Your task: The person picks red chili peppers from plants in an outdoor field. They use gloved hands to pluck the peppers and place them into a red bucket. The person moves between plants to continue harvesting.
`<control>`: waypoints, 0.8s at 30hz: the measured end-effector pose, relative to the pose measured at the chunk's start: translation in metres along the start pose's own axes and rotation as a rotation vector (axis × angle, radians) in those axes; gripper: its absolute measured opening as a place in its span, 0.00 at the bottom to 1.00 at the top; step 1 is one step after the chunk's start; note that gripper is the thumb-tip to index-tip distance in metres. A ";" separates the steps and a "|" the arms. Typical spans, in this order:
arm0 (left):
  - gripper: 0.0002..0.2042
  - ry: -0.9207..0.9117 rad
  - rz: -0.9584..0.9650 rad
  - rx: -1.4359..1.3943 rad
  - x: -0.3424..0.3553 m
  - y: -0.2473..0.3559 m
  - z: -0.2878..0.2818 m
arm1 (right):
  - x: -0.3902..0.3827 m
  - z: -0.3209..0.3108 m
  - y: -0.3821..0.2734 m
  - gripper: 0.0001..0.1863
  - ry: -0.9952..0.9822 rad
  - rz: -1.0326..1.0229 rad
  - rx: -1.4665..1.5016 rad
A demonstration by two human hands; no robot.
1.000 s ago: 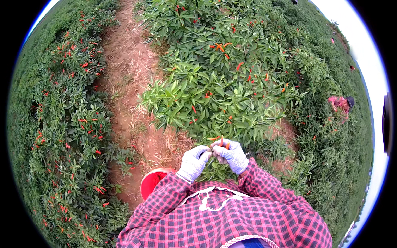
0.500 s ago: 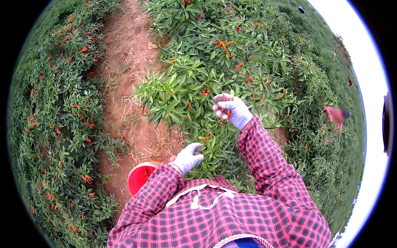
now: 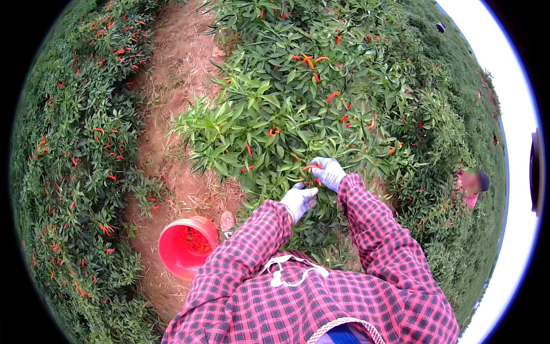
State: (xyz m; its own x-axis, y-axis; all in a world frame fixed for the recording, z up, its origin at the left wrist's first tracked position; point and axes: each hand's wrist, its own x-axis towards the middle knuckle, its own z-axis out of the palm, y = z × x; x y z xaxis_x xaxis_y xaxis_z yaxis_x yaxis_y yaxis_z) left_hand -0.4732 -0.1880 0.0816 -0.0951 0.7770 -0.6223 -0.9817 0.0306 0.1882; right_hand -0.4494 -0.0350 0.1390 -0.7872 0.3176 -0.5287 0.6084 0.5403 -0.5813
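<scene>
My right hand [image 3: 328, 172], in a pale glove, is closed around orange-red chili peppers [image 3: 312, 167] whose ends stick out past the fingers. Just below and to its left, my gloved left hand [image 3: 298, 203] reaches into the leaves with thumb and fingers apart, and I see nothing held in it. Both hands are at the near side of a leafy chili plant [image 3: 240, 123]. Another red chili [image 3: 247, 168] hangs among the leaves left of the hands. Leaves hide part of the fingertips.
A red bucket [image 3: 167, 243] with red chilies in it stands on the dirt path [image 3: 172, 103], left of my left forearm. Another row of chili plants [image 3: 74, 166] lines the path's far left. A person [image 3: 471, 186] in a dark cap is among the plants at right.
My right hand has come down and nearer, still holding chilies. The left hand has moved right and slightly up toward it. More of the bucket now shows.
</scene>
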 end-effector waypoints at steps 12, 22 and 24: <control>0.11 0.198 0.191 -0.401 0.016 0.008 0.001 | -0.004 -0.003 0.025 0.12 -0.050 0.053 0.977; 0.18 0.180 0.459 -0.288 0.021 -0.011 -0.007 | 0.016 0.023 0.020 0.11 0.106 -0.120 -0.019; 0.20 0.151 0.474 -0.295 0.017 -0.007 0.002 | 0.021 0.029 0.024 0.12 0.215 -0.027 0.019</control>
State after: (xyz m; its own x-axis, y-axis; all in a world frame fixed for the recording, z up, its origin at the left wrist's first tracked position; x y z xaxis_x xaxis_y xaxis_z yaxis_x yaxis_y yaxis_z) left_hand -0.4676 -0.1736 0.0708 -0.5367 0.5645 -0.6271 -0.8288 -0.4920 0.2665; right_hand -0.4480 -0.0381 0.0955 -0.8055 0.4629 -0.3700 0.5869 0.5367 -0.6063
